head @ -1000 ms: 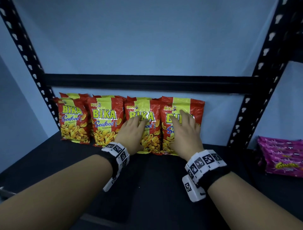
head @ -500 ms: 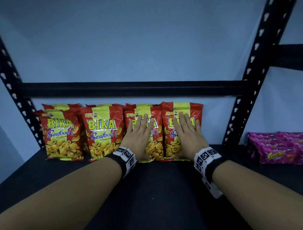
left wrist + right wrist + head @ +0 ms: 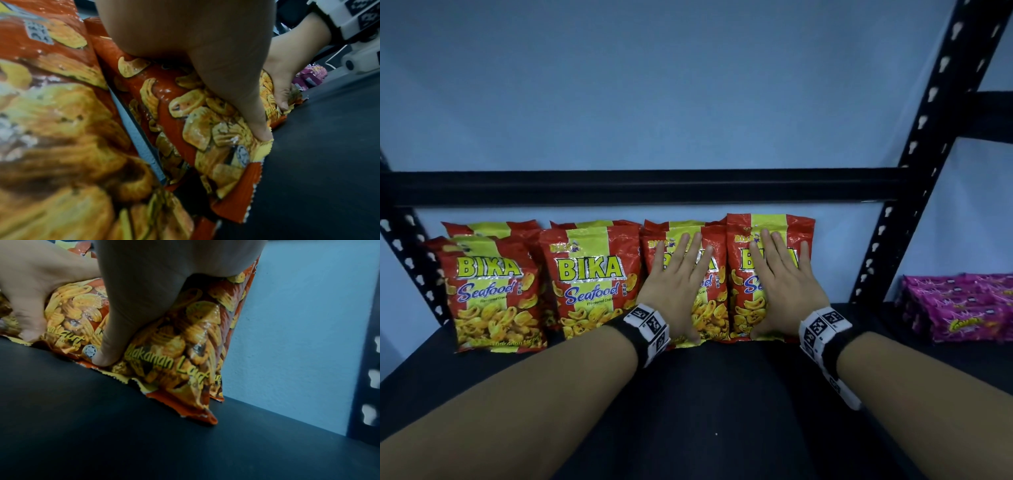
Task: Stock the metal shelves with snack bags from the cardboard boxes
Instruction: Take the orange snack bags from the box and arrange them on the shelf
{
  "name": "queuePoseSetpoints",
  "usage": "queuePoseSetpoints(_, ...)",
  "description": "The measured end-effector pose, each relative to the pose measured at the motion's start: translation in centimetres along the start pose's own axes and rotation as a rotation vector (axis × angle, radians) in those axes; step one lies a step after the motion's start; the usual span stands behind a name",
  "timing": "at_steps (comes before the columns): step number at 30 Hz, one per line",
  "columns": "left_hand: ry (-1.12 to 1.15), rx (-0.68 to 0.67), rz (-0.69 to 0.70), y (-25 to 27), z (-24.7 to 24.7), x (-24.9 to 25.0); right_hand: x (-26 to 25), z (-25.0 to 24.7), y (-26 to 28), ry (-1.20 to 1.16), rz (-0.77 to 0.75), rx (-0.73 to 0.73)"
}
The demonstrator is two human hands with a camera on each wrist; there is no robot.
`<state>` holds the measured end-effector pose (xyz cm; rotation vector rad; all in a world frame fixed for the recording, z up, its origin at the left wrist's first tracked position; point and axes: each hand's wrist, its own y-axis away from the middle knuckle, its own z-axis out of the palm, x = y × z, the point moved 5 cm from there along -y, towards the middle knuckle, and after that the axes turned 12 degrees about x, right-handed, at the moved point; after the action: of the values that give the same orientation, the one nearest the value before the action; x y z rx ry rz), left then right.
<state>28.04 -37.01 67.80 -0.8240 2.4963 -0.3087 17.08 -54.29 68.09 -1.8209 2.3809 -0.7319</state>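
Left hand: my left hand (image 3: pixel 678 284) lies flat, fingers straight and slightly spread, pressing the front of the third snack bag (image 3: pixel 717 270) in the row; my thumb tip sits at its lower seam.
Right hand: my right hand (image 3: pixel 779 284) is flat too, fingers spread, pressing the fourth snack bag (image 3: pixel 803 236); the thumb reaches its bottom edge.
Snack bags: four red and yellow fronts stand upright across the middle of the frame, leaning back against the wall (image 3: pixel 654 85), with more tops showing behind the left ones. The two free bags (image 3: pixel 582 281) stand left of my hands.
Edges: the fourth bag's right edge ends short of the perforated post (image 3: pixel 914 147); a strip of bare wall shows between them.
Open room: the dark shelf board (image 3: pixel 722 411) lies bare in the lower half of the frame.
Far right: pink packets (image 3: pixel 962 308) lie stacked past the post.
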Motion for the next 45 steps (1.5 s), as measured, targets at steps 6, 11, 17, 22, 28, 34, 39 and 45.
queuePoseSetpoints(6, -0.002, -0.021, -0.003, 0.3, -1.0, 0.0, -0.2, -0.7, 0.2, 0.021, 0.008, -0.035)
queuePoseSetpoints(11, 0.034, 0.015, 0.019, 1.9, -1.8, -0.1, -0.9, -2.0, 0.8, -0.034, 0.016, -0.024)
queuePoseSetpoints(17, 0.109, 0.056, -0.016, 5.8, -2.9, -3.1, -5.2, -3.8, 1.5, -0.159, -0.041, 0.053)
queuePoseSetpoints(22, 0.125, 0.050, -0.051, 9.9, -2.5, -8.1, -11.1, -4.8, 0.4, -0.223, -0.142, 0.052)
queuePoseSetpoints(28, 0.115, 0.012, -0.110, 11.3, -0.7, -11.4, -15.6, -3.8, -1.0, -0.178, -0.153, 0.016)
queuePoseSetpoints(34, 0.074, 0.001, -0.114, 10.1, 0.9, -11.4, -15.6, -2.7, -1.9, -0.120, -0.087, -0.024)
queuePoseSetpoints(39, 0.029, 0.030, -0.081, 9.5, 1.7, -12.1, -15.0, -2.2, -2.6, -0.112, -0.074, -0.047)
queuePoseSetpoints(45, 0.016, 0.071, -0.052, 8.9, 2.4, -12.8, -14.4, -1.9, -3.2, -0.100, -0.089, -0.022)
